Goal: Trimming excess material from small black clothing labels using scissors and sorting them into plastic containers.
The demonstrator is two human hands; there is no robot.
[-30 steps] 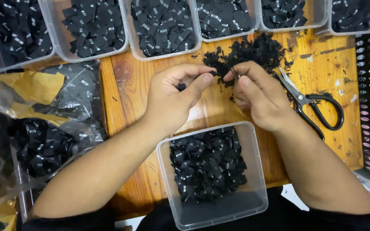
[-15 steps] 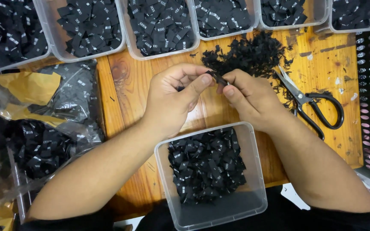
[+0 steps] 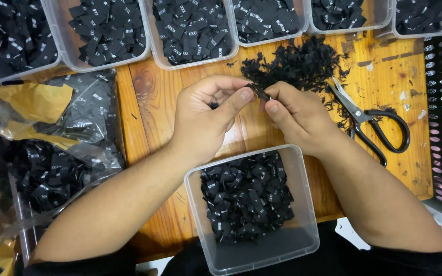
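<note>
Black label point(image 3: 258, 91) mostly hidden between pinching fingers point(image 3: 236, 98)

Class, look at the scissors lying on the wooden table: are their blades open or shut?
Slightly open. The scissors lie flat on the wooden table, untouched, right of the right hand; their blades part a little toward the tips.

Matt black woven cloth label point(image 3: 258, 91), pinched over a worn, stained wooden table point(image 3: 144, 102). Clear smooth plastic tub point(image 3: 303, 204); crinkled glossy plastic bag point(image 3: 6, 115). Bright metal scissors point(image 3: 364, 120) with glossy black handles.
</note>
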